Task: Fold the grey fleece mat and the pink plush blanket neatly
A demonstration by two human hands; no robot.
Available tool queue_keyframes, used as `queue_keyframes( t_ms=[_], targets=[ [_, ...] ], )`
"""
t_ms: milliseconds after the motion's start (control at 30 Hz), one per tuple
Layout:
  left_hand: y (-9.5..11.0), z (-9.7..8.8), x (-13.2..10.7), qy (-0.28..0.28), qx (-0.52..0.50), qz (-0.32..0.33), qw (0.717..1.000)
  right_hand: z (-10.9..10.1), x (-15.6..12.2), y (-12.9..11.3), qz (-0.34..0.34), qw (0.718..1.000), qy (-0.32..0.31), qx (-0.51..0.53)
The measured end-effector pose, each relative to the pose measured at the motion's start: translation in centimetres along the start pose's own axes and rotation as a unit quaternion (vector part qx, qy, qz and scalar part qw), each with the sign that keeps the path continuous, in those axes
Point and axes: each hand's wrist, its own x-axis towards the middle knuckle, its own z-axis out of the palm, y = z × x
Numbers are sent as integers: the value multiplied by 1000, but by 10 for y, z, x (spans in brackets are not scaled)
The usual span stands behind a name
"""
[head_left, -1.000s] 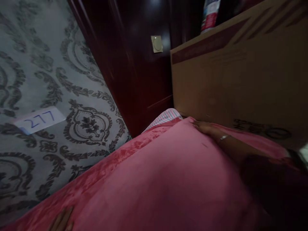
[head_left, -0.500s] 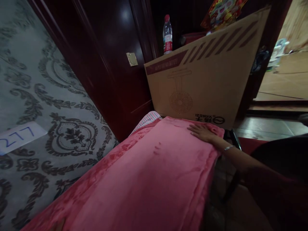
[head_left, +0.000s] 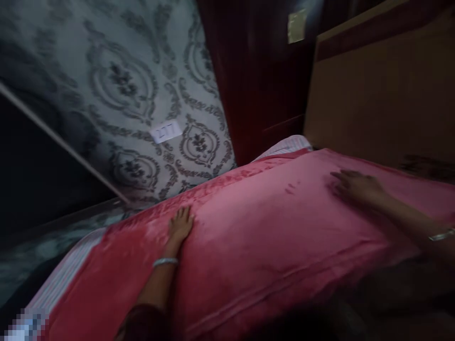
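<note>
A pink plush blanket (head_left: 256, 237) lies spread over a long, low surface, with a smooth lighter part on top of a redder, rumpled part. My left hand (head_left: 181, 223) rests palm down where the lighter part meets the redder one, its fingers slightly apart. Farther right, my right hand (head_left: 360, 188) is on or just above the lighter part; it is a little blurred, fingers stretched out. Neither hand appears to grip the cloth. Small dark finger-like marks show in the pile between the hands. Striped cloth (head_left: 289, 144) peeks out from beneath the blanket at the far end.
Patterned wallpaper (head_left: 122, 80) bearing a paper label marked 277 (head_left: 166, 131) rises behind the blanket. Dark red wood panelling (head_left: 256, 85) with a switch plate (head_left: 296, 26) adjoins it. A large cardboard box (head_left: 377, 104) stands at the right end. A dark panel (head_left: 39, 156) is at left.
The view has swung left. My left hand and forearm have come fully into view on the blanket. My right hand has moved from the blanket's far right corner inward along it.
</note>
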Motion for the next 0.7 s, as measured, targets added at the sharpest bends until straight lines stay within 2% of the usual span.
queue_keyframes(
  t_ms=[67,100,200,267,300,367,467,533,600,700],
  targets=[
    [28,-5,-14,21,-1,4,1000,-3,8,-82,-83,994,-64,24],
    [44,-5,-21,30,-6,29,999,-3,11,-124,-128,988,-81,41],
    [92,6,-43,-3,-48,175,983,3,13,-239,-220,967,-93,84],
    [114,17,-52,0,-64,222,973,17,10,-293,-247,960,-87,103],
    [121,22,-54,1,-64,225,972,26,8,-312,-256,957,-82,108],
    [124,30,-56,-3,-63,230,971,48,4,-332,-276,952,-73,107],
    [105,35,-52,-20,-71,254,964,75,-1,-334,-299,947,-62,100],
    [75,35,-45,-34,-73,260,962,83,-2,-329,-291,948,-69,105],
    [31,32,-36,-42,-62,231,970,84,-3,-326,-274,951,-89,114],
    [-63,24,-26,-52,-25,114,992,78,-3,-326,-261,950,-122,121]
  ],
)
